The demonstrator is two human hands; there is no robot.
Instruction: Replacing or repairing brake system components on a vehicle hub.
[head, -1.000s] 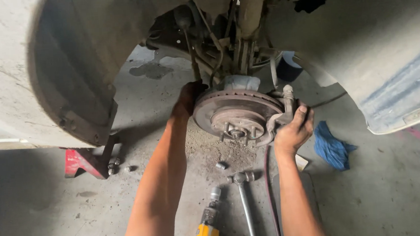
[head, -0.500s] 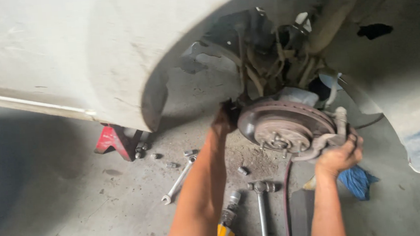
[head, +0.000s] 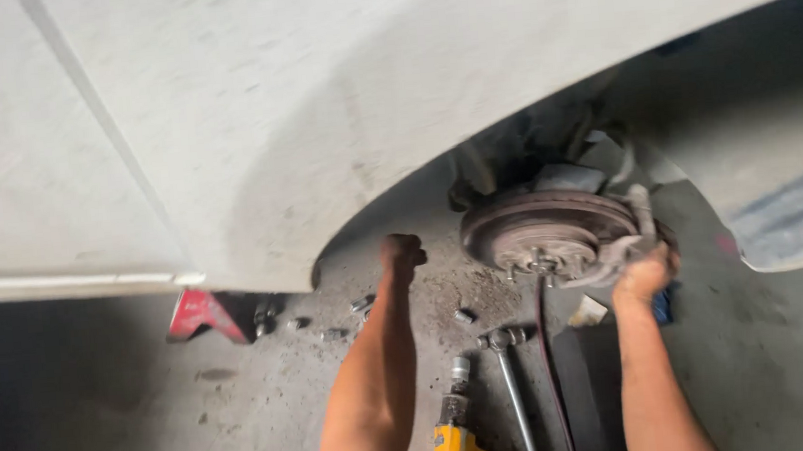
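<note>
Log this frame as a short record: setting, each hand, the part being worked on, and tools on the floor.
setting: raised white car body, wheel off, concrete floor
left hand: closed in a fist beside the brake disc, apparently apart from it; contents not visible
right hand: grip on the brake caliper at the disc's right edge
part: rusty brake disc with wheel studs
floor tools: yellow impact wrench, long-handled wrench, loose sockets, red jack stand

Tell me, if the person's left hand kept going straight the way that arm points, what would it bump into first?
The left hand, closed in a fist, points up into the wheel arch, beside the brake disc. Straight on, it would probably meet the shadowed underside behind the white body panel first, though depth there is hard to judge.
</note>
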